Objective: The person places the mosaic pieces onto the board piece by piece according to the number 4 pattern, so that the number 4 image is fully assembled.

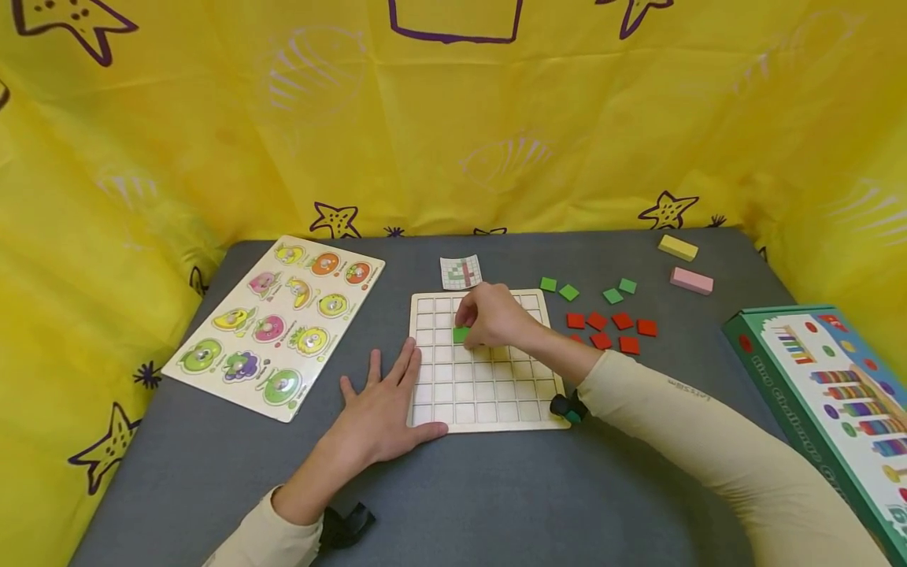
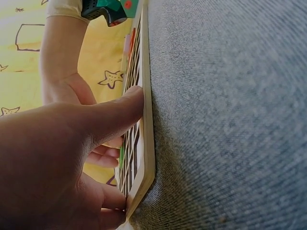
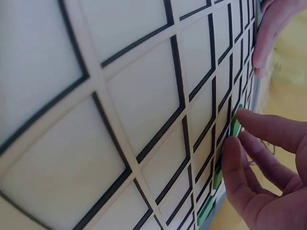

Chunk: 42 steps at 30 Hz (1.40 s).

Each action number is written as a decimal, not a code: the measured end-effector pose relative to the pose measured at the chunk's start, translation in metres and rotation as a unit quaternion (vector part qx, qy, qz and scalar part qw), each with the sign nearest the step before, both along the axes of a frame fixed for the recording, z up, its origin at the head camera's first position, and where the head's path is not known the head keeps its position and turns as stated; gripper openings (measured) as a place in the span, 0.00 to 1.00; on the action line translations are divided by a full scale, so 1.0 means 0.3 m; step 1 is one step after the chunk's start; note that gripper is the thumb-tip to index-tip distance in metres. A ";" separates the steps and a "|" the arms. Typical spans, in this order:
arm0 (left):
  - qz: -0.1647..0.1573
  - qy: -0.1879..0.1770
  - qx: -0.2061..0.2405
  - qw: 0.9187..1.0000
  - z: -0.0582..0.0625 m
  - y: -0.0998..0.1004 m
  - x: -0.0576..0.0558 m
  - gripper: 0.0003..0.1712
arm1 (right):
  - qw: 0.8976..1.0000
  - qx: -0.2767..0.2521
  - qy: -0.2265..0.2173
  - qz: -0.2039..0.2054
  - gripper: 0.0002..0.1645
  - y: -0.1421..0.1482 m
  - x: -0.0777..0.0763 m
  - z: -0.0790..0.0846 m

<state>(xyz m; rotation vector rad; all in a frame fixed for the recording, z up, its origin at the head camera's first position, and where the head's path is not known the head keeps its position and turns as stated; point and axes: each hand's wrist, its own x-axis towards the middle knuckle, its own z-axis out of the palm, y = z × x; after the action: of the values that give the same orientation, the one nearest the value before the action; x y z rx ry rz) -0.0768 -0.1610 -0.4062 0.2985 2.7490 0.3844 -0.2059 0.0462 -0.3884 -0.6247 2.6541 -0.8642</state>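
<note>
A wooden board with a grid of square cells (image 1: 489,411) lies on the table. My right hand (image 1: 494,316) is over its upper left part, pinching a small green square tile (image 1: 460,335) between thumb and fingertips at a cell. In the right wrist view that tile (image 3: 235,125) stands slightly tilted against the grid, and more green tiles (image 3: 217,178) sit in cells beyond it. The head view hides those behind the right hand. My left hand (image 1: 383,413) rests at the board's left edge, fingers spread, with its thumb on the front left corner.
A small pattern card (image 1: 460,272) lies behind the board. Several loose green tiles (image 1: 569,293) and red tiles (image 1: 601,340) lie to its right, with yellow (image 1: 678,247) and pink blocks (image 1: 691,281) farther back. A fruit puzzle board (image 1: 283,323) is left; a game box (image 1: 829,409) is right.
</note>
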 end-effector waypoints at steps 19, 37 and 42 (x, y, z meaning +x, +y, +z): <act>0.000 -0.003 -0.001 1.000 -0.001 -0.002 -0.002 0.67 | 0.995 -0.088 -0.019 -0.050 0.15 0.198 -0.047 0.055; 0.000 -0.004 0.003 1.000 0.001 -0.003 -0.001 0.67 | 0.982 -0.086 -0.065 -0.157 0.19 0.443 -0.130 0.042; 0.000 -0.007 0.007 1.000 0.003 -0.005 -0.001 0.67 | 0.977 -0.067 -0.075 -0.190 0.21 0.481 -0.145 0.024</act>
<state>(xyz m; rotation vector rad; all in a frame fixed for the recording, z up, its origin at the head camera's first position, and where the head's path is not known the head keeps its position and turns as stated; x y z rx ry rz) -0.0770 -0.1623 -0.4052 0.2981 2.7338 0.4044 -0.2493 0.1906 -0.3811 -0.0683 2.6314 -1.1484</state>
